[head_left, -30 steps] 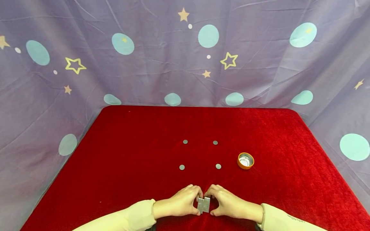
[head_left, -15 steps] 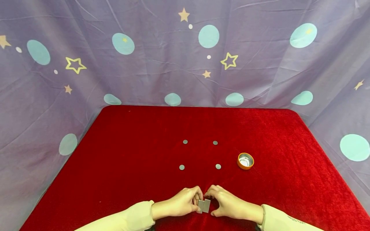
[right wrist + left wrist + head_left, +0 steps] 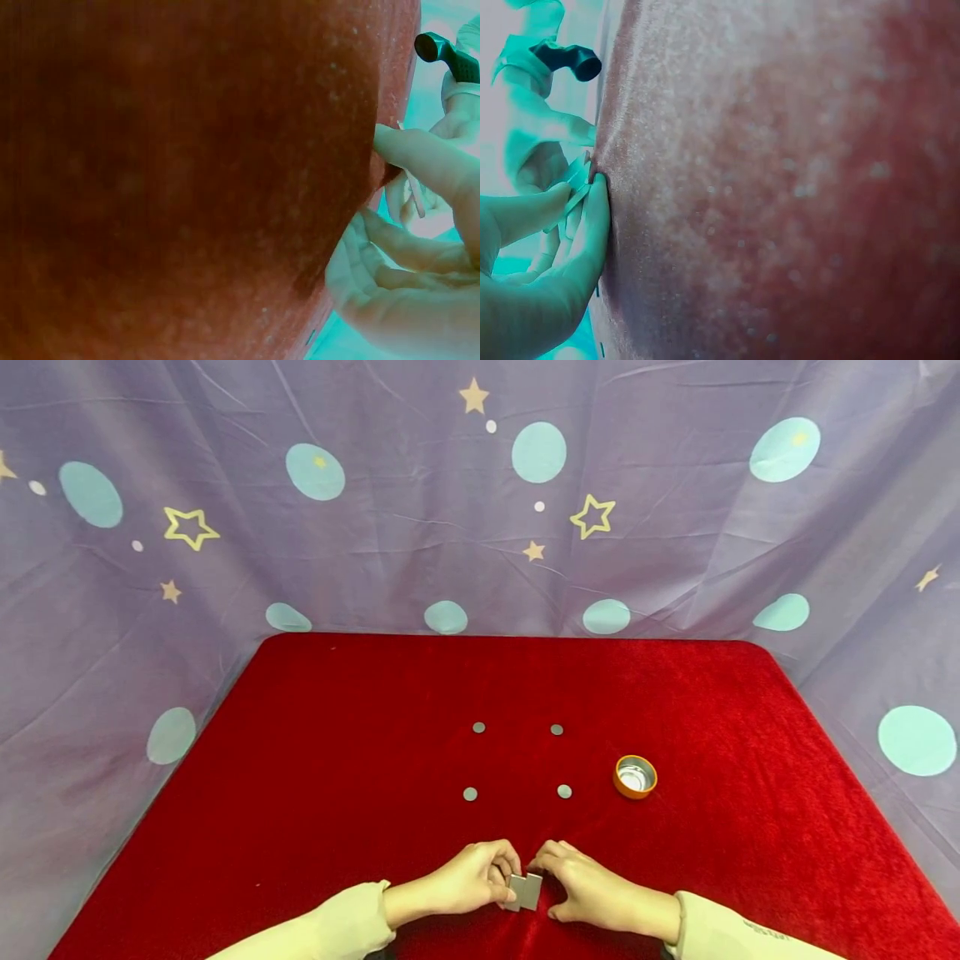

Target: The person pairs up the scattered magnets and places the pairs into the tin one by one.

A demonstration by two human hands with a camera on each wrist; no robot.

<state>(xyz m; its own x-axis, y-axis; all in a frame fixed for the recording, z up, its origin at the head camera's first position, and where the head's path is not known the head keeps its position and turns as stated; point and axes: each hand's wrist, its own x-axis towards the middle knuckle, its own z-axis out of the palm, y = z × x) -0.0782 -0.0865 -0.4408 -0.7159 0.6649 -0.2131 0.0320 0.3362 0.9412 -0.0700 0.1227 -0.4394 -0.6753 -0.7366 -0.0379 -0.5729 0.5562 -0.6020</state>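
Two small silver rectangular metal plates stand side by side at the front of the red cloth in the head view. The left plate is pinched between the thumb and fingers of my left hand; the left wrist view shows its thin edge there. Against it, set slightly higher, is the right plate. My right hand arches beside this plate, thumb and fingers apart. In the right wrist view, the right hand's fingertips rest on the cloth, with a gap to the thumb. Whether a right fingertip touches the plate is unclear.
Several flat silver discs, including a near-right disc and a far-left disc, lie spread beyond the hands. An orange-rimmed round tin stands right of them. The red cloth covers the table, with a patterned curtain behind.
The left fingers have closed in from beside the left plate to a pinch on it. Both plates have shifted slightly, and the right hand stays nearly still.
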